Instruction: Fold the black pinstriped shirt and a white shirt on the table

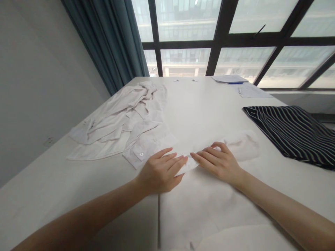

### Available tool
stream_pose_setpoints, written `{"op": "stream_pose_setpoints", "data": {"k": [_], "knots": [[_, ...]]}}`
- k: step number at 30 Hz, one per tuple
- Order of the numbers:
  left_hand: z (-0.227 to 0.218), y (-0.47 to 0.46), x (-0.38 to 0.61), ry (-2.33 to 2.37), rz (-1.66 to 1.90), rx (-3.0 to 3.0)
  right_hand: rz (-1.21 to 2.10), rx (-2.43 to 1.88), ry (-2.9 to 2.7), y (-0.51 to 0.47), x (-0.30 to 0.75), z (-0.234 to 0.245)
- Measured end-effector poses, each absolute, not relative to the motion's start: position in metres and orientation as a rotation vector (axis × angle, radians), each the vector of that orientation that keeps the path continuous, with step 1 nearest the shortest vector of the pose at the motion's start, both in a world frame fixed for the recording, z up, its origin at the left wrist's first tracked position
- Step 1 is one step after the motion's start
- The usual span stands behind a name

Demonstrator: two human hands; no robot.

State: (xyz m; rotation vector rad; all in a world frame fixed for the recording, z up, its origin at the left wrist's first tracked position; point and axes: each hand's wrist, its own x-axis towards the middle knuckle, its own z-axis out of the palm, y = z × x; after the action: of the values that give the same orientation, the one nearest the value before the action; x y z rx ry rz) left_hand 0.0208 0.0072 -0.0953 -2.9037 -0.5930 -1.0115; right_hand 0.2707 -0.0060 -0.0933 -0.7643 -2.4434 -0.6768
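A white shirt lies spread on the table in front of me, reaching down to the bottom edge of the view. Both hands meet at a folded band along its top, which looks like the collar. My left hand has its fingers over the band and its thumb below, closed on the cloth. From the other side, my right hand presses and grips the same band with bent fingers. Slightly blurred white cloth extends beyond my right hand. Just left of my hands lies a white buttoned cuff.
More rumpled white garments cover the table's left side. A black striped cloth lies folded at the right edge. Papers and a blue pen rest at the far right, near the window. The white table has a seam.
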Motion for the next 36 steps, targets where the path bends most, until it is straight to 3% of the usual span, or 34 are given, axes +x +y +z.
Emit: {"op": "stream_pose_setpoints", "data": {"k": [6,15,30,36], "knots": [[-0.095,0.005,0.024,-0.677,-0.878,-2.819,-0.684,-0.786,-2.460,-0.008,0.271,-0.093],[-0.104,0.024,0.016,-0.681,-0.958,-2.791,-0.542,-0.868,-2.421,0.006,0.280,-0.092],[-0.113,0.047,0.008,-0.978,-1.158,-2.791,-0.688,-1.230,-2.427,0.040,0.351,-0.092],[-0.114,0.054,0.005,-1.256,-1.171,-2.859,-0.906,-1.151,-2.350,0.032,0.349,-0.092]]}}
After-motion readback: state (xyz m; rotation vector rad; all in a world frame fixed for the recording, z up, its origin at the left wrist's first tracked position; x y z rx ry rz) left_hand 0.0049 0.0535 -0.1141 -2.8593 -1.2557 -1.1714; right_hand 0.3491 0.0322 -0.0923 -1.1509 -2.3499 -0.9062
